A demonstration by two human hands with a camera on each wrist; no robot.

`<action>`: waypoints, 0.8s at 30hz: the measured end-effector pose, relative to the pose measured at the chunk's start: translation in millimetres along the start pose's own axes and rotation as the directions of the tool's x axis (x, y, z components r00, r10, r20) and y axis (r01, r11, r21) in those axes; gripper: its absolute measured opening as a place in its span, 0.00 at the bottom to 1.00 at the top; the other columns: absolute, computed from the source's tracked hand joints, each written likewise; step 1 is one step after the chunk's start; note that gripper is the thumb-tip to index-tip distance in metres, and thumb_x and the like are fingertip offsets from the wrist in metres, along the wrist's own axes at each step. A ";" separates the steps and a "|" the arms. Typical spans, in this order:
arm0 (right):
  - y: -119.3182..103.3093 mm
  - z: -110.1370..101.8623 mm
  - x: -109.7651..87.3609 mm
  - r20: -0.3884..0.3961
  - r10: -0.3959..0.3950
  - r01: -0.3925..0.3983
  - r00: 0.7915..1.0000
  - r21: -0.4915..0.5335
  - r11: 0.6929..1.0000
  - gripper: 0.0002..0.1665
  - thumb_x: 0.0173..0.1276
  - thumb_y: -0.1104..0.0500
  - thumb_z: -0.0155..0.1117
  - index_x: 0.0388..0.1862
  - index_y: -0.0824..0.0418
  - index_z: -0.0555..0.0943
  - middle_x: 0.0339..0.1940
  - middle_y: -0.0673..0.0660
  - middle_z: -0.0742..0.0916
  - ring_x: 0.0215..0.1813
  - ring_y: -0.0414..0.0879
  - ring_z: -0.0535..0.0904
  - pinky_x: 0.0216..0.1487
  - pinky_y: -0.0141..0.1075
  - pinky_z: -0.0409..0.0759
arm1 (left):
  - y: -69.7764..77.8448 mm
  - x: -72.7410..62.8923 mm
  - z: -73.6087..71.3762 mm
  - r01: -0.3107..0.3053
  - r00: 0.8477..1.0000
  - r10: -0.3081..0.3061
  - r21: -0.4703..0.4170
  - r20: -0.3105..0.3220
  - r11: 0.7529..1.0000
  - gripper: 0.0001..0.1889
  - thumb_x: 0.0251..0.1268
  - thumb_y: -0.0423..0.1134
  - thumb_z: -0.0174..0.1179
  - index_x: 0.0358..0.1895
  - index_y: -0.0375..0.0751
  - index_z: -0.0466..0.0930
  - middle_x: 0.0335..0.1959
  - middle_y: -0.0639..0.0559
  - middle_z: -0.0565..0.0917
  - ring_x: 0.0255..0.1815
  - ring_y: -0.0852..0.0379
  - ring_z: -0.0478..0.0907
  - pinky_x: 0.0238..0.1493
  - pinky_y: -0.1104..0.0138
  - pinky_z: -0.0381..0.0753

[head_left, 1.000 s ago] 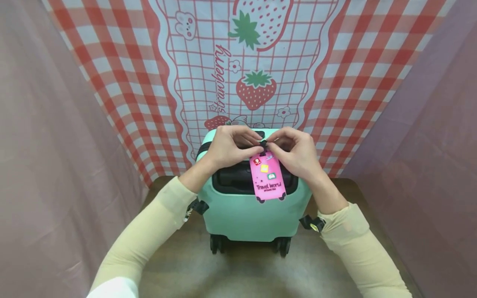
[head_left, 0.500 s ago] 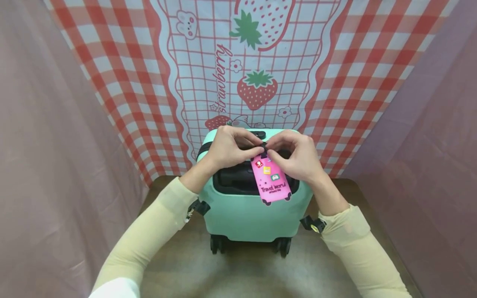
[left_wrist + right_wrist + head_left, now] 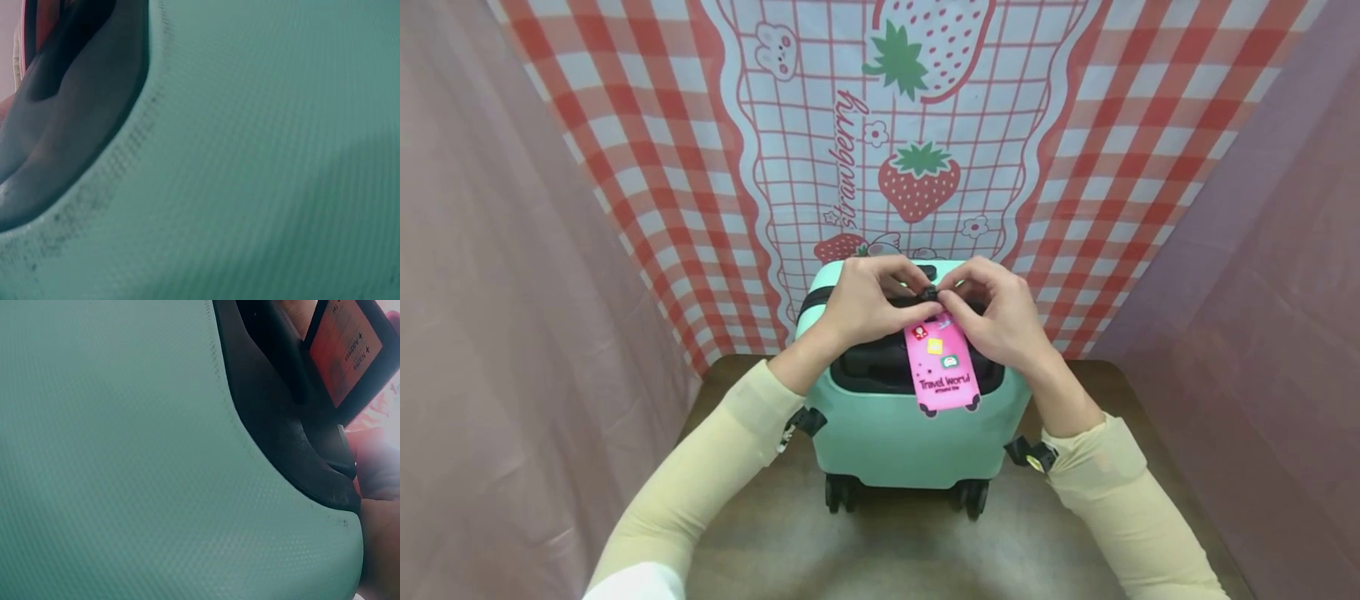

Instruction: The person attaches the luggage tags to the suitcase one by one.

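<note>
A pink luggage tag (image 3: 942,372) printed "Travel World" hangs over the black side handle (image 3: 872,364) of a mint-green suitcase (image 3: 910,442). Its small black strap (image 3: 930,293) is at the tag's top, pinched by the fingertips and thumb of my left hand (image 3: 868,304). From the other side, my right hand (image 3: 1000,321) pinches the same strap with thumb and index finger. How the strap's ends lie is hidden by the fingers. In the right wrist view the tag's back (image 3: 347,353) shows printed "Name" and "Address" lines. The left wrist view is mostly the suitcase shell (image 3: 262,137).
The suitcase lies with black wheels (image 3: 973,498) toward me on a brown table (image 3: 902,558). A red checked strawberry cloth (image 3: 805,158) hangs behind it. Pinkish curtains (image 3: 1247,333) close in both sides.
The tag swung to the right, then back a little to the left. My left thumb has slid slightly right across the strap. Both hands stay at the handle.
</note>
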State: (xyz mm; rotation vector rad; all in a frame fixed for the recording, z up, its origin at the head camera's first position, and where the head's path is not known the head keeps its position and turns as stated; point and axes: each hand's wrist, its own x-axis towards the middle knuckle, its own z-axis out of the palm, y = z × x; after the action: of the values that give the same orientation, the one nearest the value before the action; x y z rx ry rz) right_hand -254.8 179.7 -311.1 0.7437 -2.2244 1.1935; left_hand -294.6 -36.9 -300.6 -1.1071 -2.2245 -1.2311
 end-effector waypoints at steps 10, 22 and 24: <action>-0.3 0.3 -1.2 -0.001 -0.020 0.020 1.000 0.018 1.000 0.03 0.73 0.67 0.70 0.44 0.64 0.85 0.40 0.56 0.85 0.34 0.42 0.80 0.37 0.26 0.78 | 0.3 0.7 -1.3 0.012 1.000 -0.012 0.006 0.021 1.000 0.13 0.57 0.41 0.81 0.42 0.40 0.90 0.37 0.49 0.94 0.38 0.58 0.93 0.45 0.68 0.91; 2.2 0.4 -1.7 0.001 -0.039 0.038 0.999 0.106 0.994 0.08 0.67 0.71 0.73 0.44 0.67 0.85 0.41 0.59 0.87 0.40 0.39 0.82 0.47 0.23 0.83 | -3.5 0.8 -1.2 0.014 1.000 -0.014 -0.022 0.027 1.000 0.14 0.59 0.39 0.80 0.47 0.40 0.91 0.37 0.48 0.94 0.38 0.59 0.93 0.45 0.69 0.90; 1.6 0.7 -1.4 -0.004 -0.030 0.030 1.000 0.093 0.995 0.08 0.68 0.70 0.74 0.44 0.66 0.86 0.41 0.58 0.87 0.41 0.38 0.83 0.47 0.22 0.82 | -3.7 0.9 -1.0 0.013 1.000 -0.012 -0.019 0.021 1.000 0.15 0.59 0.39 0.80 0.48 0.40 0.92 0.37 0.48 0.94 0.37 0.58 0.93 0.45 0.68 0.91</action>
State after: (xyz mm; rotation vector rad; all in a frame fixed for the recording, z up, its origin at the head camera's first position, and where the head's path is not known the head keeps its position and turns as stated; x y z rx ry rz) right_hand -255.0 180.2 -313.3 0.8092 -2.1603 1.2902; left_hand -298.0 -38.4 -301.5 -1.1201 -2.2429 -1.2541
